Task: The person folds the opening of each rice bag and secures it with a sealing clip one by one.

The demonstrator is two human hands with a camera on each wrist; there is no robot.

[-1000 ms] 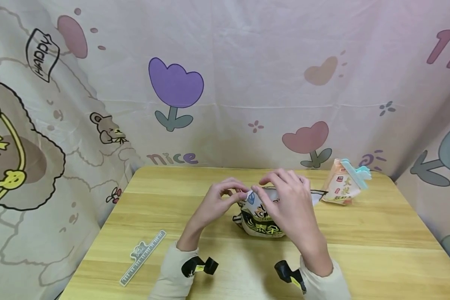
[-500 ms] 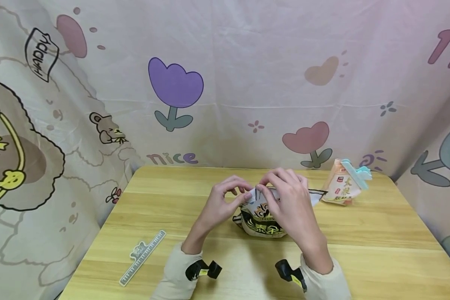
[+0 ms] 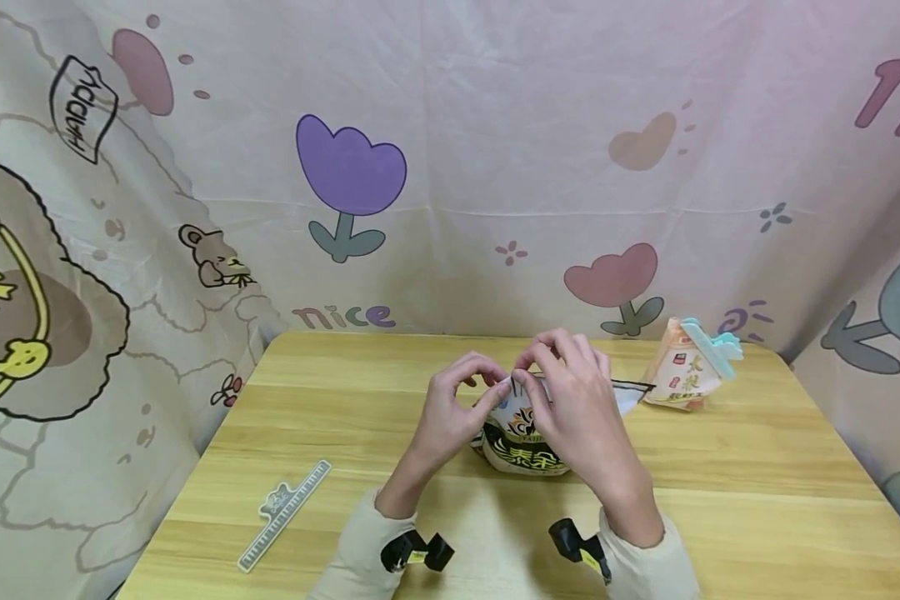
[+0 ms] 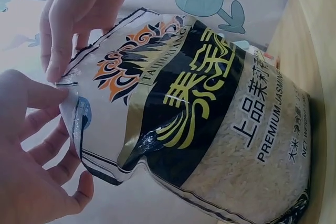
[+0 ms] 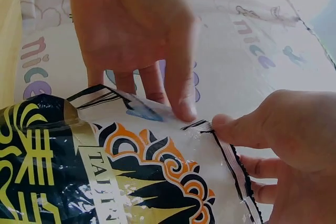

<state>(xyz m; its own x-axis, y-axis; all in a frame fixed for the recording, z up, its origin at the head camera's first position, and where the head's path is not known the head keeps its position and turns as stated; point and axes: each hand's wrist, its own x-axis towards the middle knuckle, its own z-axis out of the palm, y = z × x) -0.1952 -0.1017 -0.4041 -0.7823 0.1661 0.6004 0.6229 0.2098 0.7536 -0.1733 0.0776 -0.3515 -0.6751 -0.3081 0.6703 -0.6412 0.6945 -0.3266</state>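
Note:
A rice bag (image 3: 525,450), white and black with gold lettering and a clear lower part showing grains (image 4: 247,182), stands on the table between my hands. My left hand (image 3: 450,417) pinches the bag's top edge near its left corner, beside a small blue mark; that corner is folded. Close beside it, my right hand (image 3: 581,404) pinches the top edge between thumb and fingers. In the right wrist view, the two thumbs nearly meet at the edge, left hand (image 5: 134,30) above and right hand (image 5: 299,135) at the right. The bag's right top corner sticks out past my right hand.
A smaller orange-and-white packet (image 3: 678,371) with a light-blue clip (image 3: 712,346) across its top stands at the back right. A grey-white clip (image 3: 285,517) with a bear-shaped grip lies at the front left. A printed cloth (image 3: 450,167) hangs behind the wooden table (image 3: 780,517).
My left hand has shifted right along the bag's top edge, closer to the right hand, and the left corner has folded with it. My right fingers have closed onto the edge.

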